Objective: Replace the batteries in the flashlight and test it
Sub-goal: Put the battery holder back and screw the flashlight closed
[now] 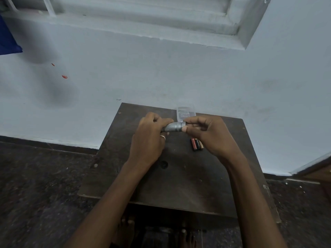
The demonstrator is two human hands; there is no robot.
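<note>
A small silver flashlight (172, 126) with a knurled body lies level above the dark table (179, 176). My left hand (149, 136) wraps around its left part and hides that end. My right hand (206, 135) pinches the right end of the flashlight between thumb and fingers, covering the tip. Three small batteries (197, 144) lie side by side on the table just under my right hand.
A clear plastic case (184, 113) sits at the table's far edge, behind the flashlight. The pale wall rises right behind the table. Dark speckled floor surrounds it, and bare feet show below the near edge.
</note>
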